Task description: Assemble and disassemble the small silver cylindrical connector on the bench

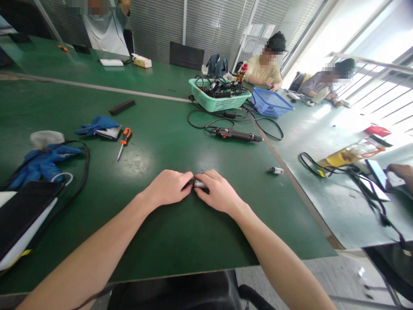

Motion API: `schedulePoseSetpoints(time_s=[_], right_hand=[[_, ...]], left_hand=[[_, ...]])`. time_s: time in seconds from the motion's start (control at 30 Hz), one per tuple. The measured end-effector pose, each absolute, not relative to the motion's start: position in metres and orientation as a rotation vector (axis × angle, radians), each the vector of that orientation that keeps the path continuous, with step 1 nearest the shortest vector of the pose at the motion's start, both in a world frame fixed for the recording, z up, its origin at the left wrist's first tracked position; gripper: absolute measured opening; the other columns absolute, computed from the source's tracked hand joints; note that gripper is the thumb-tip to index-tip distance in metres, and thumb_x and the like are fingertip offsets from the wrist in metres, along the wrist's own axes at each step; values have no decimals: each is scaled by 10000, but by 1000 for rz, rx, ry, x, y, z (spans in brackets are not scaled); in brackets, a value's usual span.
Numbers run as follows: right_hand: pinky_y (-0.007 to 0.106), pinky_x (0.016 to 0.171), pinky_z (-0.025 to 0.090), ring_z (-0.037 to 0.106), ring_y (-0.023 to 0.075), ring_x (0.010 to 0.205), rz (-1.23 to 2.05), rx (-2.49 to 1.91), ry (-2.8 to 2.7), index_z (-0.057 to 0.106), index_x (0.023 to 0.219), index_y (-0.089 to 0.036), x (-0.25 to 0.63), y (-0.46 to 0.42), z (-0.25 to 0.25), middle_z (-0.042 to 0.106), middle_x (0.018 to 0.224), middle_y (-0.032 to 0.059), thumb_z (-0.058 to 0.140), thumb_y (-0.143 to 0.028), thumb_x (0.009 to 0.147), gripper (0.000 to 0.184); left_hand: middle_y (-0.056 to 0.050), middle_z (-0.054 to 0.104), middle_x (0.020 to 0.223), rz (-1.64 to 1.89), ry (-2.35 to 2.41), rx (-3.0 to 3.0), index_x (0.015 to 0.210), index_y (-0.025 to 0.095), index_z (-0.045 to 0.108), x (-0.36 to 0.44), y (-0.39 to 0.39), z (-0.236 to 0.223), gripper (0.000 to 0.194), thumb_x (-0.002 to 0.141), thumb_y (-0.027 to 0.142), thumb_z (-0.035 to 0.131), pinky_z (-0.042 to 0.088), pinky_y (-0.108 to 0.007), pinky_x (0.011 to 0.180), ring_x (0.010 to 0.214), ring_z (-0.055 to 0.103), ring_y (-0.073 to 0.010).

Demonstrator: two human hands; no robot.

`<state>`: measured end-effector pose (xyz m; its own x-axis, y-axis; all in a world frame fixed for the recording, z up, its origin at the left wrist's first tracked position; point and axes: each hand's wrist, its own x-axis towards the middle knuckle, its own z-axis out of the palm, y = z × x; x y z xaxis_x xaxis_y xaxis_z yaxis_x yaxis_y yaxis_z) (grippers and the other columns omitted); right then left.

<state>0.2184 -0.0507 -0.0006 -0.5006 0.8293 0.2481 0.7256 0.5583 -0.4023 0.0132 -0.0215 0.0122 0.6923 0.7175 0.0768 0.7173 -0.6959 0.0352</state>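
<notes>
My left hand (170, 187) and my right hand (217, 189) meet over the green table, both closed. A small silver cylinder (200, 184) shows between the thumb and fingers of my right hand. The thumb and fingers of my left hand close on its dark end (188, 184), which they mostly hide. A similar silver cylinder with a dark tip (276, 171) lies off to the right. An orange-handled screwdriver (125, 137) rests to the left, and a black electric screwdriver (238, 135) with a cable lies farther back.
Blue gloves (41, 163), a dark phone (29, 215) and a cable occupy the left side. A green basket (222, 102) of cabled tools stands beside a blue basket (272, 103). At right are a bottle of yellow liquid (345, 156) and another person's hand (402, 172). Several people sit around.
</notes>
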Motion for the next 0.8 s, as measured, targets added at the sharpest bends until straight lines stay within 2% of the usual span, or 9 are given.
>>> schedulePoseSetpoints(time_s=[0.53,0.8], right_hand=[[381,928,480,564,235,1033,360,-1259,-2388,602,1181,-208,219,-51,1,658,1055,80,579,-252,918,268],[380,932,480,559,235,1037,348,-1260,-2396,602,1187,-197,220,-50,0,659,1068,83,578,-271,925,274]], left_hand=[[-53,708,784,159,1286,2822,957,210,598,12,-21,14,211,931,333,428,437,-308,627,704,669,-225],[-50,705,788,144,1284,2820,923,209,586,12,-21,15,200,928,336,432,414,-302,609,698,662,-216]])
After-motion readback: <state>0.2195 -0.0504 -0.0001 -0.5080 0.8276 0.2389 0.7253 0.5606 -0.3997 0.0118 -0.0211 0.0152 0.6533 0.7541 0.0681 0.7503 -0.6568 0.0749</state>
